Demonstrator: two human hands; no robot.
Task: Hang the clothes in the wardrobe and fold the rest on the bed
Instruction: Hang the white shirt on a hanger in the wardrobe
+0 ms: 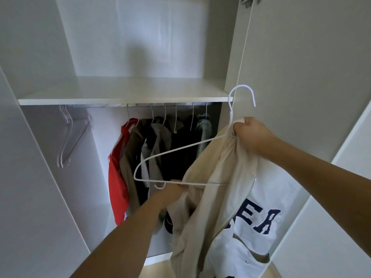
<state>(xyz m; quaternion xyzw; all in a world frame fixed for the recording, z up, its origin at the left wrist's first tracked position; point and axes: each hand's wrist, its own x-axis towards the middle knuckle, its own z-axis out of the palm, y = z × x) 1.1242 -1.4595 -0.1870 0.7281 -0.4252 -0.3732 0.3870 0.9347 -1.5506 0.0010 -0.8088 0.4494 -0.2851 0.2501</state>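
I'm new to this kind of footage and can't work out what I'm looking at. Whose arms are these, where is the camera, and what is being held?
There is no machine: a person wears one camera on the head, looking forward and down into an open wardrobe. The right hand grips the neck of a white wire hanger together with a cream jacket. The left hand holds the hanger's bottom bar and some jacket cloth. Only one shoulder is on the hanger. Behind, hung clothes fill the rail; empty hangers hang at the left.
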